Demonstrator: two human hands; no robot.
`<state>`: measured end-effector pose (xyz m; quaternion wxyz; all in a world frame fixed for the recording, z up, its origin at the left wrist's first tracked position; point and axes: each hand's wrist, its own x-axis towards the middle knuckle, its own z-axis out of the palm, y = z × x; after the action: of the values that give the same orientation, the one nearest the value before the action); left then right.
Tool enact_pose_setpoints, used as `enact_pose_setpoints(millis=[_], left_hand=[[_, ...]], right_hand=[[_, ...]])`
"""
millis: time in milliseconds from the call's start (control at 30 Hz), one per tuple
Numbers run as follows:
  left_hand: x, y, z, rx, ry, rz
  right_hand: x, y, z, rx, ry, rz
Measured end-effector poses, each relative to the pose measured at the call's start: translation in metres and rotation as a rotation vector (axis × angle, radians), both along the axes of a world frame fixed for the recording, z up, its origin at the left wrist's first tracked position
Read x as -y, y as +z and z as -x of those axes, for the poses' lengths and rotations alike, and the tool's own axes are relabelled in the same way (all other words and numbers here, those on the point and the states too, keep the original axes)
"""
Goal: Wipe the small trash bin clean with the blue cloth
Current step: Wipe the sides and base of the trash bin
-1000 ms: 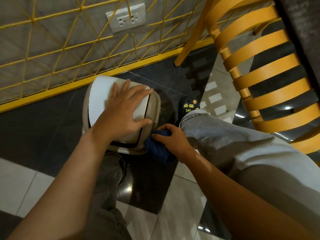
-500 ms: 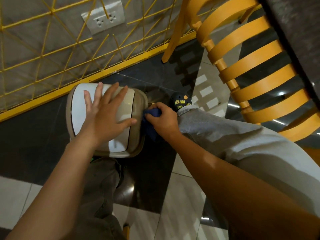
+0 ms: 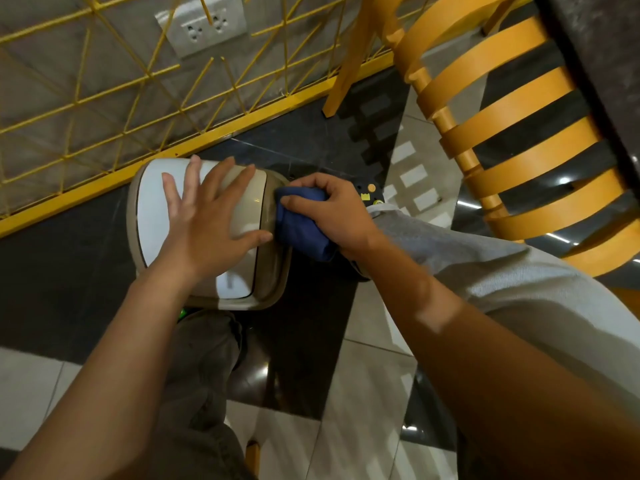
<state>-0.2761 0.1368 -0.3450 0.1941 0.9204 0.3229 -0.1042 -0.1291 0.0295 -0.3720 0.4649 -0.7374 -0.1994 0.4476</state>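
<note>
while your left hand lies flat with spread fingers on the trash bin lid to steady it, your right hand grips the bunched blue cloth against its right rim.

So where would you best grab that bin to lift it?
Probably the bin's beige rim, at its near edge, coming from above. The white lid looks hinged and may give; the rail crowds the far side, and the cloth covers the right.
</note>
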Motion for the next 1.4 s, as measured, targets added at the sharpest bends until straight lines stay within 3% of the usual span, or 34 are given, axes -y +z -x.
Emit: enact_pose_setpoints(millis=[300,500,600,967,1400], left_hand=[[-0.001,-0.001,0.001,0.026,0.003,0.019],[-0.001,-0.002,0.003,0.054,0.002,0.047],[-0.001,-0.002,0.003,0.060,-0.008,0.070],[-0.001,-0.006,0.003,0.057,-0.008,0.072],[-0.002,-0.006,0.003,0.060,0.005,0.069]], right_hand=[[-0.005,-0.019,0.007,0.059,0.032,0.176],[0.001,0.007,0.008,-0.062,0.007,0.014],[0.001,0.017,0.013,-0.019,0.031,-0.042],[-0.005,-0.010,0.014,0.002,-0.078,0.101],[0.007,0.008,0.028,-0.110,-0.059,0.025]])
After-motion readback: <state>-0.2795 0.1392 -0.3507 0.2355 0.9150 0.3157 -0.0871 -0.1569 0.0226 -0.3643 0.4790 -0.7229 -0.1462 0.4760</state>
